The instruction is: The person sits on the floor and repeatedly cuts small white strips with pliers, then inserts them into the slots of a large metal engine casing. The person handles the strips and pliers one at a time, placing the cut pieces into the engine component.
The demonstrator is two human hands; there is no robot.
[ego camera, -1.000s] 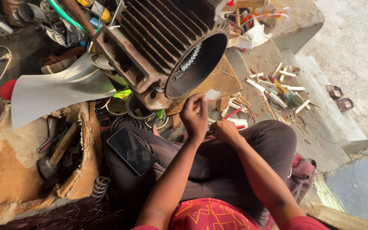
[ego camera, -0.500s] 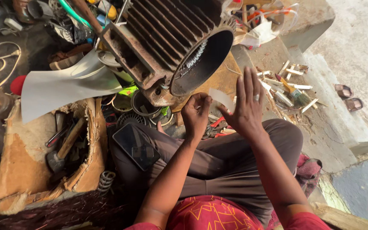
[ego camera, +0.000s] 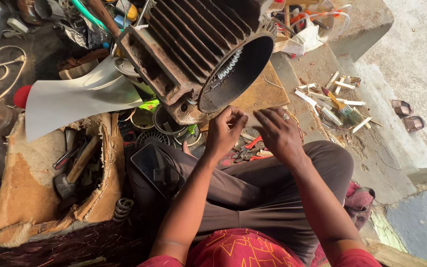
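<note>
From my view above the lap, both hands meet just below the open mouth of the motor housing [ego camera: 198, 47]. The left hand [ego camera: 225, 132] is curled, its fingertips pinched on one end of a small pale strip [ego camera: 251, 118], and the right hand [ego camera: 281, 132], a ring on one finger, closes its fingers over the other end. The strip looks thin, flat and off-white, like paper or insulating sheet; most of it is hidden by the fingers, so I cannot tell its full shape. It sits between the two hands, in front of a flat brown board [ego camera: 260, 91] under the housing. The housing is a heavy, rusty finned cylinder lying on its side, its round opening dark with a row of pale winding ends showing along the inner rim. A grey fan blade [ego camera: 75, 96] lies to its left, and below that a torn cardboard box [ego camera: 30, 188] holds a hammer [ego camera: 75, 173]. A dark phone [ego camera: 156, 170] rests on the person's thigh, and pale scraps and a brush [ego camera: 344, 106] lie scattered on the concrete floor [ego camera: 371, 148] to the right.
</note>
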